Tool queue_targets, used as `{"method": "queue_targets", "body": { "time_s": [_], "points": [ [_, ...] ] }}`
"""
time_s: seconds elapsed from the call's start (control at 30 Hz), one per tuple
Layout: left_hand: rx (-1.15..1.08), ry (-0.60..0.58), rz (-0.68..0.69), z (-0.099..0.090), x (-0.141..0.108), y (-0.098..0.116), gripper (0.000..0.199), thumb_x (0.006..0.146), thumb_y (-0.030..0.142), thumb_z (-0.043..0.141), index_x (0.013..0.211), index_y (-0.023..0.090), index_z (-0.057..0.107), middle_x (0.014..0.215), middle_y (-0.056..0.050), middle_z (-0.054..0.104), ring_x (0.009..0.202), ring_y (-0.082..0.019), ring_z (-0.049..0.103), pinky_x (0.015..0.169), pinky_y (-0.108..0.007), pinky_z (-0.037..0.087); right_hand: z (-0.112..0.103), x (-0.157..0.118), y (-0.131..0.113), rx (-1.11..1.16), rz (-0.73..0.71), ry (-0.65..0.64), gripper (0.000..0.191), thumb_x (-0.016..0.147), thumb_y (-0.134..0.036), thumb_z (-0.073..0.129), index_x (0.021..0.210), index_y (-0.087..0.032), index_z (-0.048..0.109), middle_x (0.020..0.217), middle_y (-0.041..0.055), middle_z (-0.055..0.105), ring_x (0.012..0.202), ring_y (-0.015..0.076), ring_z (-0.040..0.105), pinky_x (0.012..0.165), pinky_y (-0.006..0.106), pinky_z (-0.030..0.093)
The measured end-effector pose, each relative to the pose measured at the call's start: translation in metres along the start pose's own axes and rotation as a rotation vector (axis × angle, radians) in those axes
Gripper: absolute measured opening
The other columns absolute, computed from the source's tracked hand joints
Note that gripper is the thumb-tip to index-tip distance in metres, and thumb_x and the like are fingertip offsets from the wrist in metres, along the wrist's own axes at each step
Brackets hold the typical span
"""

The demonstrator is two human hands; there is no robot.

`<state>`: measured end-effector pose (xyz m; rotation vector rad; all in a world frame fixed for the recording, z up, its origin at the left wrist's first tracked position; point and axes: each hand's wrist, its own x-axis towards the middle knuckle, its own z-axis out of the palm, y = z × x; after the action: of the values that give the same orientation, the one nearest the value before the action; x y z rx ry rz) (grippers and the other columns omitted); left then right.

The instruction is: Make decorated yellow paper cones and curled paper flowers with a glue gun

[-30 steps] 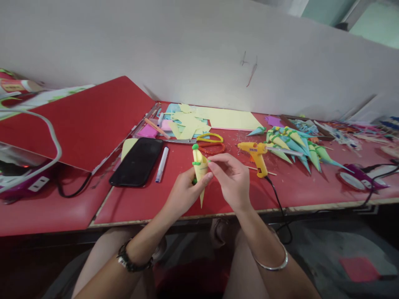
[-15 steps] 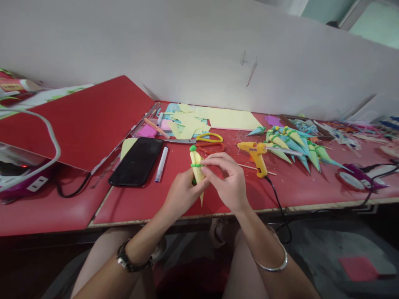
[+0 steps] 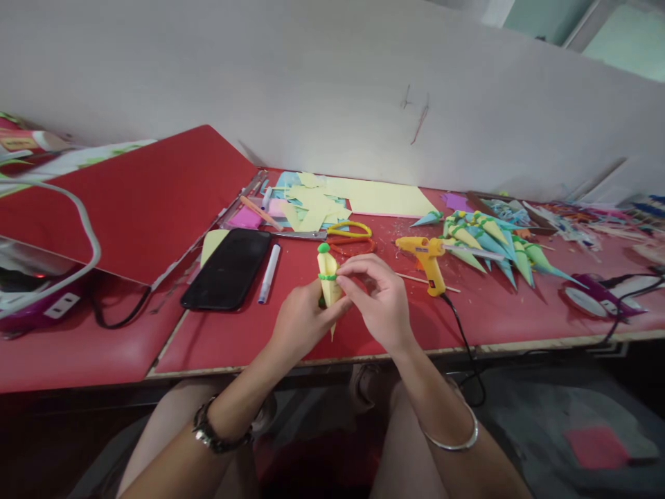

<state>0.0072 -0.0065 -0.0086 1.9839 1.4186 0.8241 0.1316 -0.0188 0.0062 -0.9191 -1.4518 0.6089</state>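
Observation:
My left hand (image 3: 302, 320) is closed around a small pale-yellow paper cone (image 3: 329, 290), its point downward and its mouth toward the wall. A thin green strip (image 3: 325, 277) runs around the cone near its mouth, and a green ball (image 3: 323, 248) shows at the far end. The fingers of my right hand (image 3: 382, 298) pinch at the right side of the cone by the strip; exactly what lies between the fingertips is hidden. To the right, a yellow glue gun (image 3: 429, 262) lies on the red table (image 3: 218, 346).
Several finished-looking yellow and blue cones (image 3: 488, 239) are heaped on the right. Scissors (image 3: 349, 232), a marker (image 3: 269, 274), a black phone (image 3: 228, 270) and paper scraps (image 3: 314, 208) lie around my hands. A purple power strip (image 3: 57, 305) sits left; the glue gun's cord (image 3: 461, 333) hangs over the front edge.
The cone has turned slightly in my left hand, its point shifting a little left. My right fingertips stay at the green strip.

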Motion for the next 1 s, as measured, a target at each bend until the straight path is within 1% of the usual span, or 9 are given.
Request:
{"method": "queue_targets", "body": {
  "time_s": [0.17,0.33,0.4,0.53,0.63,0.77,0.87,0.93,1.0],
  "points": [
    [-0.113,-0.032,0.044,0.000,0.001,0.000,0.033,0.075,0.047,0.045,0.058,0.018,0.041,0.054,0.003,0.046,0.050,-0.012,0.042,0.047,-0.021,0.028,0.000,0.001,0.000,0.074,0.039,-0.013,0.007,0.076,-0.018,0.056,0.078,-0.021,0.062,0.083,0.0017,0.058,0.081,0.0145,0.058,0.072,0.026,0.049],
    [-0.266,-0.037,0.031,-0.004,0.003,0.002,0.033,0.074,0.046,0.046,0.060,0.016,0.047,0.056,0.004,0.045,0.054,-0.012,0.043,0.051,-0.022,0.034,-0.001,0.003,0.002,0.133,0.141,0.077,0.011,0.080,-0.023,0.050,0.081,-0.020,0.061,0.083,0.0021,0.060,0.080,0.0135,0.060,0.073,0.026,0.050],
    [-0.316,-0.031,0.015,-0.005,0.005,0.002,0.035,0.073,0.048,0.045,0.060,0.016,0.049,0.056,0.003,0.047,0.055,-0.013,0.044,0.052,-0.022,0.036,-0.001,0.003,0.003,0.131,0.170,0.075,0.011,0.080,-0.024,0.050,0.084,-0.021,0.060,0.087,0.0028,0.061,0.084,0.0137,0.059,0.076,0.026,0.050],
    [-0.374,-0.040,0.062,-0.004,0.006,-0.003,0.030,0.074,0.042,0.048,0.071,0.014,0.057,0.066,-0.001,0.059,0.064,-0.017,0.053,0.060,-0.025,0.041,0.001,0.002,0.006,0.129,0.234,-0.152,0.025,0.074,-0.025,0.058,0.098,-0.022,0.058,0.101,0.0033,0.059,0.093,0.0149,0.058,0.082,0.027,0.048],
    [-0.332,-0.053,0.093,-0.001,0.006,-0.007,0.024,0.074,0.035,0.050,0.075,0.013,0.060,0.068,-0.003,0.062,0.065,-0.018,0.055,0.061,-0.025,0.041,0.006,-0.001,0.006,0.153,0.327,-0.260,0.028,0.070,-0.026,0.061,0.098,-0.021,0.058,0.098,0.0028,0.060,0.089,0.0155,0.060,0.080,0.027,0.049],
    [-0.144,-0.082,0.071,-0.003,0.005,-0.009,0.023,0.075,0.036,0.050,0.079,0.015,0.058,0.061,0.001,0.056,0.056,-0.014,0.049,0.052,-0.022,0.034,0.005,0.002,0.011,0.229,0.459,-0.140,0.028,0.069,-0.027,0.062,0.096,-0.018,0.059,0.094,0.0037,0.064,0.085,0.0159,0.061,0.075,0.027,0.049],
    [0.005,-0.021,0.021,-0.009,0.006,-0.009,0.029,0.075,0.045,0.052,0.077,0.017,0.053,0.056,0.004,0.048,0.051,-0.013,0.045,0.049,-0.022,0.029,-0.005,0.008,0.019,0.239,0.477,0.012,0.024,0.069,-0.031,0.062,0.088,-0.017,0.060,0.086,0.0034,0.066,0.080,0.0157,0.061,0.072,0.027,0.048],
    [0.004,0.057,0.008,-0.013,0.007,-0.008,0.028,0.078,0.046,0.048,0.078,0.018,0.050,0.056,0.005,0.046,0.051,-0.012,0.044,0.050,-0.023,0.028,-0.012,0.011,0.026,0.231,0.488,0.063,0.025,0.069,-0.034,0.061,0.086,-0.016,0.060,0.084,0.0035,0.066,0.078,0.0159,0.061,0.071,0.027,0.047],
    [-0.119,0.116,0.019,-0.014,0.007,-0.007,0.023,0.082,0.041,0.043,0.081,0.019,0.048,0.059,0.005,0.044,0.052,-0.012,0.042,0.051,-0.023,0.029,-0.018,0.012,0.031,0.096,0.483,0.038,0.025,0.069,-0.035,0.061,0.085,-0.016,0.060,0.084,0.0041,0.067,0.078,0.0168,0.061,0.070,0.028,0.046]
  ]
}}
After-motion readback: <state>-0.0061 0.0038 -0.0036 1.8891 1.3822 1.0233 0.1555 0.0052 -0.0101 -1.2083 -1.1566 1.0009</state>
